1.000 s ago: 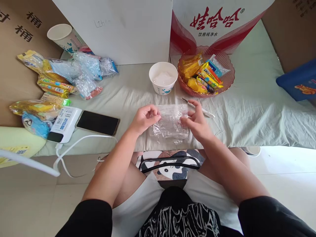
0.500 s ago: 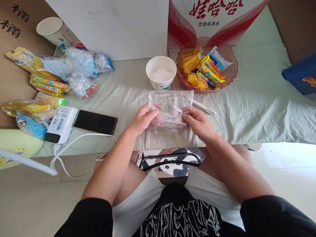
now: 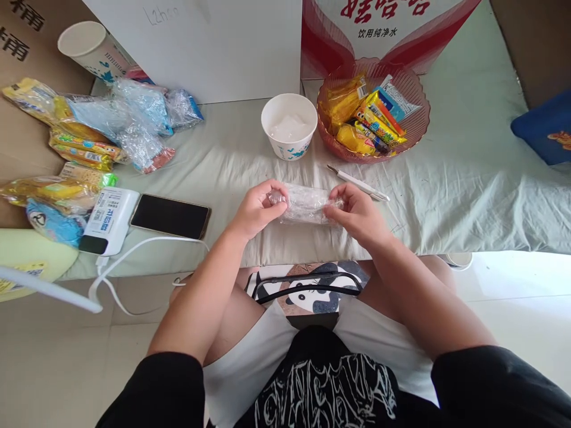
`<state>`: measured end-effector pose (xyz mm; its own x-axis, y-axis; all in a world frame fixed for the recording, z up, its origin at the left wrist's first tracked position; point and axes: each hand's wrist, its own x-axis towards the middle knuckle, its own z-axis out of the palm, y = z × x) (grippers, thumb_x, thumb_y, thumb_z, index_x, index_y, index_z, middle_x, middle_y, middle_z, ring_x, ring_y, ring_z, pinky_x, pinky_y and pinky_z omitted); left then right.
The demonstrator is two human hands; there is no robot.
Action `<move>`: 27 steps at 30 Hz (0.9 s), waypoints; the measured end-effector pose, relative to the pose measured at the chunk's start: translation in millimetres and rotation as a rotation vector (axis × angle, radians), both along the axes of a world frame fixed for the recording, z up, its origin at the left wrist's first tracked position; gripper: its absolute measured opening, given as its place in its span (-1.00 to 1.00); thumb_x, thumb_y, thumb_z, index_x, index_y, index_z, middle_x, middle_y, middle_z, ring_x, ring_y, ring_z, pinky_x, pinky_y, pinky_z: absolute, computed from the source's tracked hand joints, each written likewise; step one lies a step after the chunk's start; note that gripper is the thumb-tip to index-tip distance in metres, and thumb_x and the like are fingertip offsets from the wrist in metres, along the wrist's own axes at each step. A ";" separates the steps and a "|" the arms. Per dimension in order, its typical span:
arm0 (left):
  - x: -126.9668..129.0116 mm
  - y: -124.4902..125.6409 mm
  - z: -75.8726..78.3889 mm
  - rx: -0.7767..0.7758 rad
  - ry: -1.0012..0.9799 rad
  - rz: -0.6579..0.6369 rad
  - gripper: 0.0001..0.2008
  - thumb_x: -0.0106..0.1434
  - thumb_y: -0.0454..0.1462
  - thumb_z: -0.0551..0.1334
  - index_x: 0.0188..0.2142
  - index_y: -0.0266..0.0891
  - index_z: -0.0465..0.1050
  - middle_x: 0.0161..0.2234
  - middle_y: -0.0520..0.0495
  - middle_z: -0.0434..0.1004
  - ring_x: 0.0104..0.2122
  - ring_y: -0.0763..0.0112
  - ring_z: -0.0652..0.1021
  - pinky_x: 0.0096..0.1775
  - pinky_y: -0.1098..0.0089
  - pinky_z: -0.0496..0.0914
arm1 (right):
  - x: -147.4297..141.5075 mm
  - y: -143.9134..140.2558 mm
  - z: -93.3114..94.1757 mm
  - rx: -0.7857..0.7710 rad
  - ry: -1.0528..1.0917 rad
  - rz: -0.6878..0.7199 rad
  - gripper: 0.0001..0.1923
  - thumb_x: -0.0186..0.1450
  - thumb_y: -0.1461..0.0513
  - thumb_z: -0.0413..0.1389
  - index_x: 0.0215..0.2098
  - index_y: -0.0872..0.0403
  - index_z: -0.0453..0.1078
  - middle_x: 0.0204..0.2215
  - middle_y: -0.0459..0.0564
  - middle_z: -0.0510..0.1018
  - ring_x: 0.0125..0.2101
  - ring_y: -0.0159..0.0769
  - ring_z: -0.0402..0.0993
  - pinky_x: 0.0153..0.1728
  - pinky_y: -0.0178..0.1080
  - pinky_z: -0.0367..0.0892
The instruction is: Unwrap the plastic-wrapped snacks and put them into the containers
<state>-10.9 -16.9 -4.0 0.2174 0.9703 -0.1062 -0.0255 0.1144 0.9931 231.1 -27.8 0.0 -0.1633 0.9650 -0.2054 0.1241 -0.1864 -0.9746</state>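
Far left on the cloth-covered surface (image 3: 468, 196): wrapped packs (image 3: 129, 119), then a white power bank (image 3: 109, 220) just beside a dark-screened phone (image 3: 171, 216). Left hand (image 3: 255, 211): thumb and fingertips pinched narrow on one end of the clear film (image 3: 306, 205). Paper cup (image 3: 291, 142): just beyond the film, pale contents not identifiable. Film: held between both hands, near the front edge of the surface. Half a second ago it was spread as a broad sheet; now gathered into a narrow, crumpled strip. Judged: it is being folded small, and would likely loosen if either pinch slackened. Right hand (image 3: 357, 217): likewise pinched, on the other end. White-handled tool (image 3: 359, 183): near the right hand; its tip, earlier covered by the film, now exposed. Pink ribbed bowl (image 3: 417, 128): holds packets, beside the cup
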 end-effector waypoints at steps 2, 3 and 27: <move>-0.5 1.4 -3.6 0.019 0.005 0.055 -0.74 -0.02 -0.31 0.43 -0.29 -0.17 0.51 -0.41 0.06 0.48 -0.45 0.49 0.49 -0.41 0.47 0.31 | -2.4 0.1 -1.4 0.012 0.073 -0.087 -0.55 0.08 0.19 0.37 -0.10 -0.03 0.34 -0.53 -0.27 0.36 -0.55 -0.45 0.24 -0.49 -0.32 0.14; -0.6 2.8 -4.7 0.042 0.003 0.105 -0.70 -0.03 -0.31 0.43 -0.26 -0.16 0.50 -0.36 0.06 0.49 -0.41 0.48 0.51 -0.37 0.46 0.35 | -3.0 0.0 -2.3 0.032 0.108 -0.135 -0.53 0.08 0.20 0.35 -0.09 -0.03 0.33 -0.51 -0.26 0.38 -0.52 -0.44 0.27 -0.47 -0.32 0.17; 33.2 -15.9 -3.8 -0.048 -0.019 -0.156 -0.41 0.21 0.27 0.33 -0.36 -0.24 0.59 -0.47 -0.03 0.53 -0.44 0.36 0.49 -0.36 0.34 0.37 | -10.8 -13.5 -9.3 0.097 0.144 -0.005 -0.50 0.13 -0.12 0.41 -0.24 -0.01 0.37 -0.35 -0.09 0.48 -0.37 -0.33 0.39 -0.37 -0.26 0.34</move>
